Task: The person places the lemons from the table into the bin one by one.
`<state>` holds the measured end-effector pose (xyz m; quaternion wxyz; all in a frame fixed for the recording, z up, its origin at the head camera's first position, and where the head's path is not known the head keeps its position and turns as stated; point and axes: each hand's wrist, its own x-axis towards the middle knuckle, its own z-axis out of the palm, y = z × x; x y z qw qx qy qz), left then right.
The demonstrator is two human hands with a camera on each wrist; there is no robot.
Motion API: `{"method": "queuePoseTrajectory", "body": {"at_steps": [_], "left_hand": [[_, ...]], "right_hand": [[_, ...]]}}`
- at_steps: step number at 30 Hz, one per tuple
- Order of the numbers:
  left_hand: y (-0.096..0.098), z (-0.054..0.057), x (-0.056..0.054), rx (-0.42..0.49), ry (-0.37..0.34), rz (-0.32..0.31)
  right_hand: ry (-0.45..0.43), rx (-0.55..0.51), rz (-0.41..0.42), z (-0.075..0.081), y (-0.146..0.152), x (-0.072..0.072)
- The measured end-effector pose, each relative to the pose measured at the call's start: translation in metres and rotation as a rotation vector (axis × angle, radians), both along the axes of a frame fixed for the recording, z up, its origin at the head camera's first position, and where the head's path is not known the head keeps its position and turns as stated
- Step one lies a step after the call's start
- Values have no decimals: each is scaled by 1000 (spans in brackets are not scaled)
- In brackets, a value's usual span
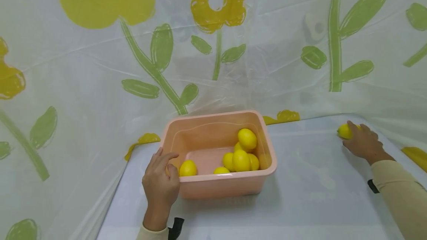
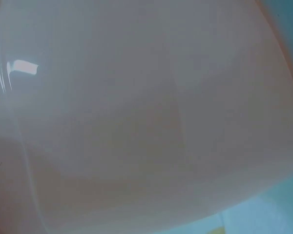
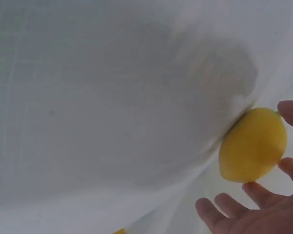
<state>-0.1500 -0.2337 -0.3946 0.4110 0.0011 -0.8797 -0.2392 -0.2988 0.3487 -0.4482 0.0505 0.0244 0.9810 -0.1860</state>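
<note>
At the far right of the table, my right hand (image 1: 363,142) has its thumb and fingers about a yellow lemon (image 1: 345,131). In the right wrist view, the thumb is at one end of that lemon (image 3: 254,145) and two fingertips meet its side; the other fingers stand apart from it. My left hand (image 1: 161,182) holds the left rim of a pink plastic basin (image 1: 223,186), thumb and index finger bent over the inner side. Several lemons (image 1: 241,160) are heaped at the basin's right end, and one lemon (image 1: 188,168) lies near the left hand. The left wrist view shows only the basin's wall (image 2: 136,122).
The basin stands on a white table (image 1: 307,195), left of the right hand. Behind the table hangs a pale sheet (image 1: 273,66) printed with yellow flowers and green leaves. The table's right edge runs close past the right hand.
</note>
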Motion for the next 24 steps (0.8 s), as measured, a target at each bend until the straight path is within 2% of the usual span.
{"method": "queuePoseTrajectory", "body": {"at_steps": [5, 11, 18, 24], "left_hand": [[1, 0, 0, 0, 3, 0], [1, 1, 0, -4, 9, 6], [2, 2, 1, -4, -8, 14], [1, 2, 1, -9, -11, 17]], "right_hand": [[-4, -4, -41, 1, 1, 4], [71, -27, -63, 5, -5, 4], [126, 6, -27, 4, -2, 0], [148, 3, -38, -2, 0, 2]]}}
